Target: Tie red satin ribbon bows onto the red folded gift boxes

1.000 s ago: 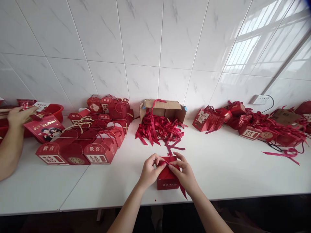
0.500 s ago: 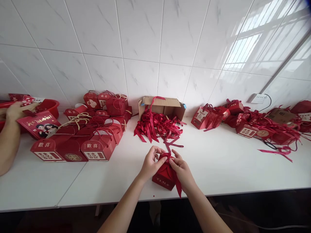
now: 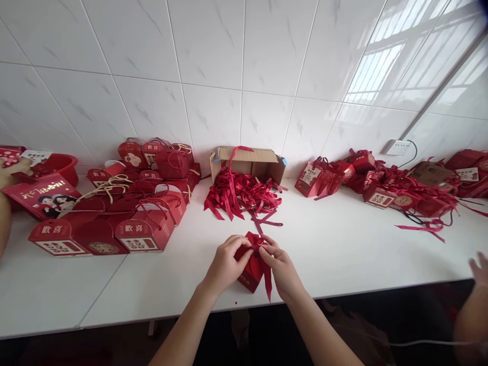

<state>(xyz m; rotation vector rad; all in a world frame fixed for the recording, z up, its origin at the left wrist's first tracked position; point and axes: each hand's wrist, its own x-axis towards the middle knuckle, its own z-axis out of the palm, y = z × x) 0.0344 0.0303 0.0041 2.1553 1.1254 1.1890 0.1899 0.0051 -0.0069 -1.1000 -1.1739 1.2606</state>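
A small red gift box point(image 3: 249, 272) stands tilted near the front edge of the white table point(image 3: 343, 254). My left hand point(image 3: 223, 264) pinches the red ribbon point(image 3: 263, 264) at the box's top from the left. My right hand point(image 3: 280, 269) pinches the same ribbon from the right, and a ribbon tail hangs down over the box's front. Both hands press together over the box top.
A cardboard box point(image 3: 247, 162) spilling red ribbons point(image 3: 240, 195) lies behind. Red gift boxes point(image 3: 125, 213) are stacked at the left, more point(image 3: 381, 185) at the right. Another person's hand point(image 3: 11, 170) reaches at the far left by a red basin point(image 3: 57, 162); another hand point(image 3: 481, 269) shows at the right edge.
The box has turned and tilted onto a corner between my hands, and my fingers have closed tighter on the ribbon. The view shifted rightward; a hand appeared at the right edge.
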